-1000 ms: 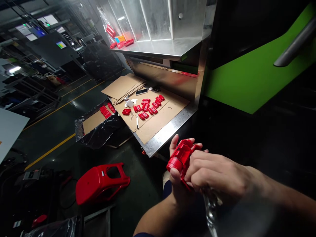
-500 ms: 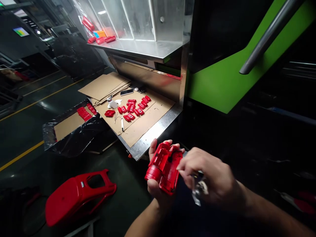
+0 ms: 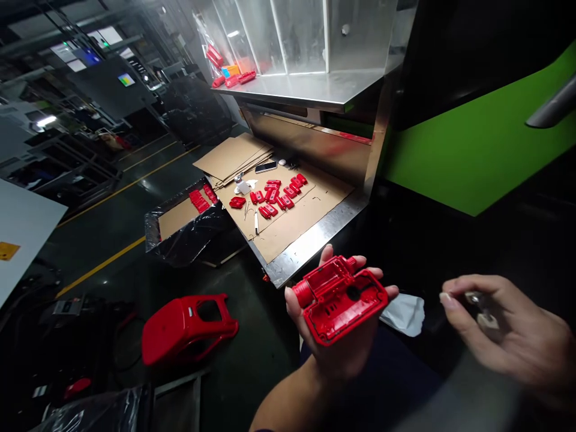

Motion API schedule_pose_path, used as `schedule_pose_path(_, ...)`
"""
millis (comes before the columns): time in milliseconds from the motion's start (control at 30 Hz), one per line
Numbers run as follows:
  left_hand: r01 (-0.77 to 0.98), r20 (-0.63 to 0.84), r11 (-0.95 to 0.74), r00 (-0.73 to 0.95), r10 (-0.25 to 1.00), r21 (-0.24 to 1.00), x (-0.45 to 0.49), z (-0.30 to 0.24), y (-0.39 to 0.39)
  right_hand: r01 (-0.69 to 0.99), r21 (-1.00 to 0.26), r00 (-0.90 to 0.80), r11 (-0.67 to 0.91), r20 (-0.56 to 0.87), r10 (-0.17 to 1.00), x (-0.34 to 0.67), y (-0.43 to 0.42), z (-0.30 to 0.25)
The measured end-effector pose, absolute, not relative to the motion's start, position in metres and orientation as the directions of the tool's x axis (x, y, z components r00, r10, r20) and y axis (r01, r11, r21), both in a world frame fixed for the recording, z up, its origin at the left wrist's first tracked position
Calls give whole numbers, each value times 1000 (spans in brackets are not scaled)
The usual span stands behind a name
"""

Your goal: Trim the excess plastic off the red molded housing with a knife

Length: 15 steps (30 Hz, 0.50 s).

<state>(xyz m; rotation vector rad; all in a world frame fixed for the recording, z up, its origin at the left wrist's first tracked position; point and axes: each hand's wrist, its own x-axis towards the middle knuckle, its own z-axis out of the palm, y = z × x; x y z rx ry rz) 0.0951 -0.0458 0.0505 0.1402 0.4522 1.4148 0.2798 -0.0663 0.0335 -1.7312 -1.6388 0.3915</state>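
Observation:
My left hand lies palm up and holds a red moulded plastic housing, its hollow inside facing up and a round stub at its left end. To the right, apart from the housing, my right hand pinches a small metal and white piece between fingers and thumb. The piece is partly hidden by the fingers and too small to name. A crumpled white cloth lies between my hands, nearer the housing.
A steel-edged ledge ahead carries cardboard with several small red parts, a phone and a white-handled tool. To the left are a plastic-lined box of red parts and a large red moulded cover on the floor. A green machine panel stands right.
My right hand has moved off the housing to the right, carrying the small piece. The housing now sits open side up on my left palm, and the white cloth shows.

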Motion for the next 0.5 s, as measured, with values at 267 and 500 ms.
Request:
schedule_pose_path(267,-947,-160,270,243,957,174,88,50,-43,849,-506,231,-152,97,968,287,-51,2)
schedule_pose_path(500,-915,-224,388,357,907,111,81,50,-40,616,-750,276,-240,-80,958,292,-51,-11)
